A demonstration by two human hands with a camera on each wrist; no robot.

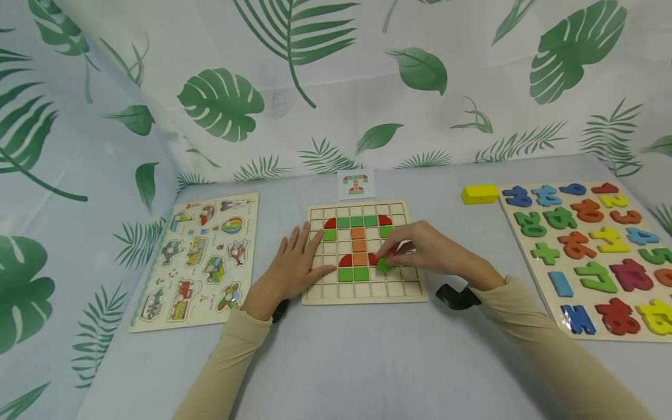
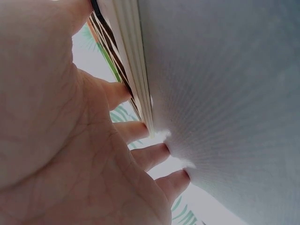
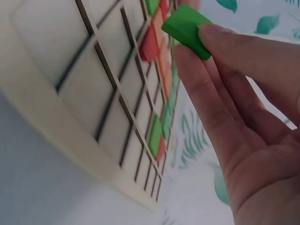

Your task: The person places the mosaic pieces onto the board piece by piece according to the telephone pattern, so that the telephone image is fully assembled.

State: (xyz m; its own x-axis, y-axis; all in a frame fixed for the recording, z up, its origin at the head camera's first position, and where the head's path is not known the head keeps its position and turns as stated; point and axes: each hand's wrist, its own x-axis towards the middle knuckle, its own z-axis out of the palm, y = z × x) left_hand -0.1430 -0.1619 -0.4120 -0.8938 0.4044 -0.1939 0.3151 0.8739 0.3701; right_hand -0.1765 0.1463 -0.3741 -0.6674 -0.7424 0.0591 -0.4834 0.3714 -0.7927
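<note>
A wooden grid board [image 1: 362,296] lies flat, holding red quarter-round, green and orange square pieces arranged like a letter T. My right hand [image 1: 429,248] pinches a green square block [image 3: 185,28] between thumb and fingertips. In the head view the block overlaps the grid just below the lower right red piece [image 1: 373,259]. Two green squares [image 1: 353,274] sit in the cells left of that spot. My left hand [image 1: 289,265] rests along the board's left side, fingers spread, thumb lying over the edge. Its fingertips touch the table beside the board in the left wrist view.
Behind the board stands a small card [image 1: 357,185] printed with the same T pattern. A picture puzzle board [image 1: 202,262] lies to the left. On the right are a yellow block [image 1: 480,195] and a board of coloured numbers [image 1: 543,280]. A leaf-print cloth [image 1: 336,76] hangs behind.
</note>
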